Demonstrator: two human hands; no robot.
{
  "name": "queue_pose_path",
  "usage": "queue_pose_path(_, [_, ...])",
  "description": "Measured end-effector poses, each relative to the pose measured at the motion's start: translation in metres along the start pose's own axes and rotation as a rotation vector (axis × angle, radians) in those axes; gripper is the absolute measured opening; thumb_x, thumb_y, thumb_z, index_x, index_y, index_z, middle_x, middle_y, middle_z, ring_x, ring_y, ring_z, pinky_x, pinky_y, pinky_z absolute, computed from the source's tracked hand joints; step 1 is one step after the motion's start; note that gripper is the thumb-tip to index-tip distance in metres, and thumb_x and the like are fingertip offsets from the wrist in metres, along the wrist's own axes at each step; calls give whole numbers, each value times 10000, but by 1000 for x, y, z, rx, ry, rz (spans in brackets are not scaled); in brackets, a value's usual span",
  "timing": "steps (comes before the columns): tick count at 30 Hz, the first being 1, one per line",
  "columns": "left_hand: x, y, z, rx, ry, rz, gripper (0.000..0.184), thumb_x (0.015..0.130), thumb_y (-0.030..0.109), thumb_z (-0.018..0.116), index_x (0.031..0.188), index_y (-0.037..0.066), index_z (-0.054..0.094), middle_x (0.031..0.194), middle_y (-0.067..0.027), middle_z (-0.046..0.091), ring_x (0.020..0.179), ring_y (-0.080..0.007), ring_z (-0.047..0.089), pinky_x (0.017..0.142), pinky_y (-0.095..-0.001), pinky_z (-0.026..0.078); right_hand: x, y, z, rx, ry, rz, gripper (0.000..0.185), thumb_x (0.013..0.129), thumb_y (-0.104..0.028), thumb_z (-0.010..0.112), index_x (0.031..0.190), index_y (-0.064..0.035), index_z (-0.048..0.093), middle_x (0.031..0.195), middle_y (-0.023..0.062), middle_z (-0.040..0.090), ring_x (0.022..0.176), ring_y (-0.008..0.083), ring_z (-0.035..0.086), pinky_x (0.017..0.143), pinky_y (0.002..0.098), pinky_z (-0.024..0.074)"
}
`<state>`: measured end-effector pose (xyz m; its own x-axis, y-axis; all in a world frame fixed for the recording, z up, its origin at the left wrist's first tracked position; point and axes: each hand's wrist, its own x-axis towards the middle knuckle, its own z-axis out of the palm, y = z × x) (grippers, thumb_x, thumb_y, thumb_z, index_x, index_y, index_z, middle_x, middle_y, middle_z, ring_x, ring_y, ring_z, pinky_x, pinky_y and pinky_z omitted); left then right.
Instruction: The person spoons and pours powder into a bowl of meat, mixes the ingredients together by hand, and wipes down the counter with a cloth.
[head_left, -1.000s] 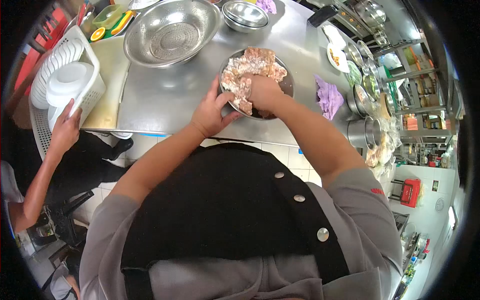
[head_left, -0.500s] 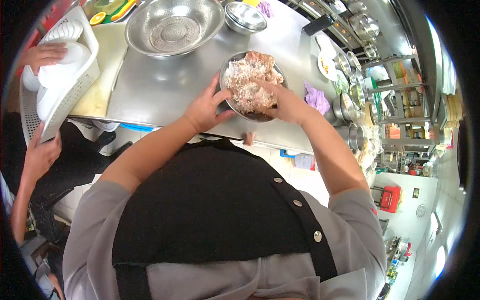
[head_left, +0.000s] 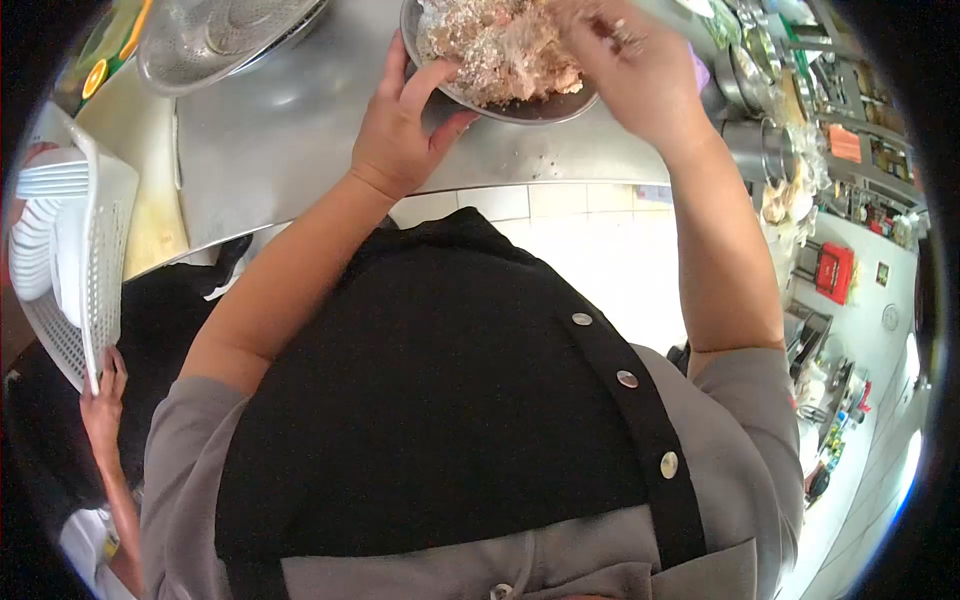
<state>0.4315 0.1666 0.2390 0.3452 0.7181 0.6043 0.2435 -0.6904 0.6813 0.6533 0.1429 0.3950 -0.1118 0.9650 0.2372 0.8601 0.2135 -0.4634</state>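
At upper center-left, bare steel counter [head_left: 280, 130] offers passage between the colander [head_left: 225, 35] and the left hand [head_left: 393, 140], which bars the left side of the bowl [head_left: 535, 119]. The right hand [head_left: 650, 90] bars its right. A narrow strip below lies open; room above is hard to judge, cropped.

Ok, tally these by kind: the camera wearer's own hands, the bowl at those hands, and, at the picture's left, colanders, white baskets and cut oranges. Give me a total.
Wearer's hands: 2 (left hand, right hand)
Bowl at the hands: 1
Colander: 1
White basket: 1
Cut orange: 1
Total: 6
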Motion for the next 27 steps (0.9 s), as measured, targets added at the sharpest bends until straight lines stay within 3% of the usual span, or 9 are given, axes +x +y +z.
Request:
queue_pose_path(3, [2, -8, 5, -25, 25, 69, 561, 837, 309, 825, 1294, 100, 577, 1424, -336, 460, 1282, -496, 510, 1056, -486, 458, 1, -14, 9, 277, 156, 83, 145, 977, -134, 675, 956, 8, 693, 780, 45, 679, 726, 86, 588, 661, 272, 491])
queue_pose_path(7, [1, 6, 5, 137, 13, 70, 547, 866, 309, 802, 1308, 81, 575, 1336, -284, 543, 1234, -468, 537, 1034, -465, 466, -24, -23, -6, 396, 255, 221, 101, 949, -70, 667, 979, 13, 716, 848, 19, 701, 777, 73, 614, 703, 240, 503])
queue_pose_path(8, [-4, 0, 9, 210, 35, 114, 530, 884, 305, 791, 1309, 72, 575, 1302, -255, 574, 1215, -444, 557, 1020, -444, 477, -34, -17, -7, 624, 249, 263, 115, 987, -84, 654, 957, 18, 697, 781, 16, 658, 669, 78, 589, 603, 221, 468])
queue_pose_path(12, [-12, 10, 10, 190, 45, -1, 652, 883, 263, 769, 1445, 121, 470, 1481, -216, 461, 1358, -512, 420, 1139, -534, 372, -96, 5, -17, 820, 101, 272, 133, 997, -129, 602, 928, -31, 658, 730, 29, 602, 601, 83, 485, 511, 245, 335])
queue_pose_path(15, [-14, 10, 18, 363, 18, -12, 645, 884, 262, 768, 1439, 114, 475, 1401, -240, 528, 1357, -512, 416, 1117, -540, 389, -157, 31, 0, 987, -113, 269, 170, 988, -186, 654, 957, -23, 695, 788, -6, 667, 661, 56, 554, 594, 223, 460])
queue_pose_path(17, [-15, 13, 22, 404, 65, -21, 618, 872, 272, 783, 1397, 105, 502, 1369, -249, 549, 1352, -512, 431, 1107, -521, 403, -196, 49, 35, 1000, -217, 274, 139, 991, -160, 645, 994, -29, 691, 806, 16, 668, 656, 76, 563, 599, 231, 472])
queue_pose_path(23, [-19, 13, 23, 499, 132, 38, 577, 877, 293, 785, 1350, 93, 523, 1362, -272, 551, 1347, -498, 456, 1090, -491, 428, -315, 131, 200, 804, -497, 868, 205, 939, -220, 697, 962, -16, 705, 790, 31, 663, 660, 99, 592, 612, 275, 497])
queue_pose_path(25, [-20, 0, 25, 543, 194, 188, 566, 882, 287, 777, 1346, 82, 525, 1325, -273, 577, 1307, -480, 505, 1066, -480, 448, -343, 162, 261, 711, -647, 888, 215, 947, -207, 679, 1011, -4, 706, 810, 44, 668, 668, 90, 594, 595, 256, 492])
queue_pose_path(27, [-20, -8, 28, 598, 194, 246, 558, 887, 283, 768, 1344, 71, 526, 1294, -271, 598, 1268, -463, 545, 1044, -471, 465, -373, 200, 342, 489, -662, 750, 231, 923, -231, 658, 1036, -41, 726, 900, 90, 732, 776, 196, 688, 700, 335, 558])
